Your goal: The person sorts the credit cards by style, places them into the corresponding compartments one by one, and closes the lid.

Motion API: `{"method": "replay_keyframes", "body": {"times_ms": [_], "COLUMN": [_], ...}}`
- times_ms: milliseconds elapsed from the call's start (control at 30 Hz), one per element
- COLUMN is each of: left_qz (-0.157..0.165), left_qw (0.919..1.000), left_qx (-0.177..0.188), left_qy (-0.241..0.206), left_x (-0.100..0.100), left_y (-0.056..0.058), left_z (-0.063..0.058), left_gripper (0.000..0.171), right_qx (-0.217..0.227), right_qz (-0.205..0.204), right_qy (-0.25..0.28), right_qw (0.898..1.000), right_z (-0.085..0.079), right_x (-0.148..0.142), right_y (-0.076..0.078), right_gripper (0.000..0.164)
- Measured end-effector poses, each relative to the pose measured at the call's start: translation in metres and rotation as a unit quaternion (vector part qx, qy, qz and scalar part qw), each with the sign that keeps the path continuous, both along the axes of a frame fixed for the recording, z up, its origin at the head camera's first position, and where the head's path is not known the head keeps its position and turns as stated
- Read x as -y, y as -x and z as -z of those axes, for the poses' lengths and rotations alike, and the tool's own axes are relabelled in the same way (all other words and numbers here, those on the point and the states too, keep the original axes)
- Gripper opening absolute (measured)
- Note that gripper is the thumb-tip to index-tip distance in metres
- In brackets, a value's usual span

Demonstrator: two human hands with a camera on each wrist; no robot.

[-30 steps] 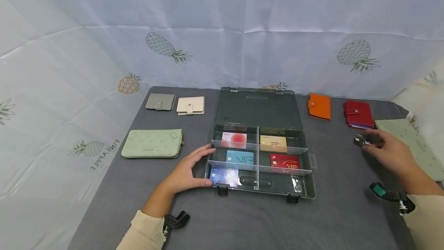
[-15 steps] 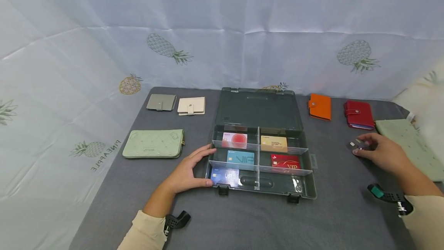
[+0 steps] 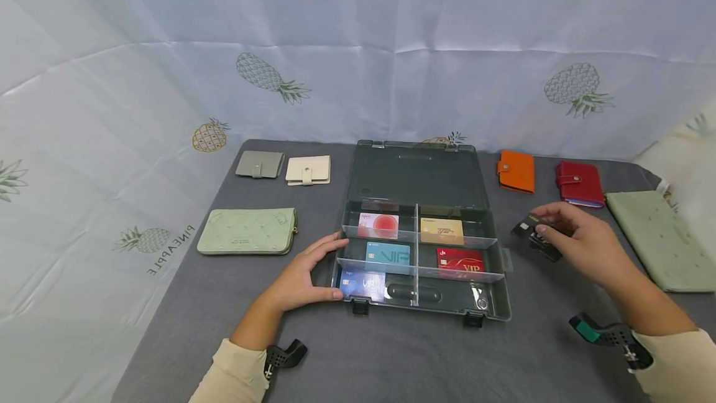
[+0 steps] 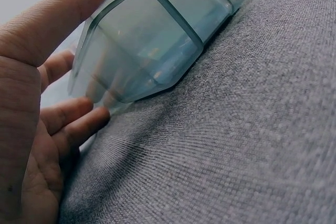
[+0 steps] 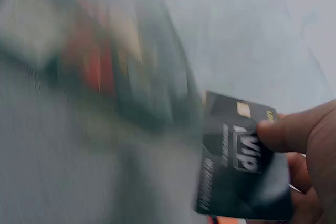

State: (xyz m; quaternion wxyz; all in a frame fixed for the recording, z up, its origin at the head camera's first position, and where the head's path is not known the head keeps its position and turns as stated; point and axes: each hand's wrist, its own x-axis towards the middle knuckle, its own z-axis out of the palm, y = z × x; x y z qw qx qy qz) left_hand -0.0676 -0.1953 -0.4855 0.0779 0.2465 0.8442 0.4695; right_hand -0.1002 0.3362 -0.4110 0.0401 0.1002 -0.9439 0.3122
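Observation:
In the head view my right hand (image 3: 583, 242) pinches a black VIP card (image 3: 539, 238) in the air, just right of the box. The right wrist view shows the thumb on the face of the black card (image 5: 236, 166) and fingers behind it. My left hand (image 3: 306, 273) rests against the left side of a grey translucent divided box (image 3: 500, 300), its thumb at the front corner. Its fingers are fairly straight and spread along the box wall (image 4: 142, 51) in the left wrist view. Inside lie pink (image 3: 378, 226), gold (image 3: 441, 231), light blue (image 3: 388, 255), red (image 3: 460, 261) and dark blue cards (image 3: 362, 283).
The box lid (image 3: 416, 173) lies open toward the back. At left are a grey wallet (image 3: 260, 164), a cream wallet (image 3: 308, 170) and a long green wallet (image 3: 247, 231). An orange wallet (image 3: 516, 171), a red wallet (image 3: 579, 183) and another green wallet (image 3: 660, 241) are at right.
My right hand has moved left with the black card, from beside the right green wallet to near the box. My left hand stays at the box.

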Motion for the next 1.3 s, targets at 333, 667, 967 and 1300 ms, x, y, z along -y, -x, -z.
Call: {"method": "replay_keyframes", "body": {"times_ms": [333,667,967,1300], "left_qz": [0.002,0.000,0.004,-0.079], "left_qw": [1.0000,1.0000,0.9999,0.9956], "left_qx": [-0.006,-0.003,-0.007,0.028], "left_qy": [-0.001,0.001,-0.015,-0.043], "left_x": [0.000,0.000,0.000,-0.015], "left_y": [0.000,0.000,0.000,0.033], "left_z": [0.000,-0.001,0.001,-0.026], "left_gripper": [0.093,0.092,0.089,0.049], "right_qx": [-0.008,-0.036,-0.052,-0.067], "right_qz": [-0.211,-0.242,-0.225,-0.032], "right_qy": [0.056,-0.009,-0.120,0.057], "right_qw": [0.976,0.970,0.966,0.996], "right_z": [-0.005,0.005,0.006,0.006], "right_x": [0.078,0.093,0.101,0.075], "right_y": [-0.033,-0.050,-0.065,-0.017], "right_gripper": [0.034,0.034,0.028,0.021]}}
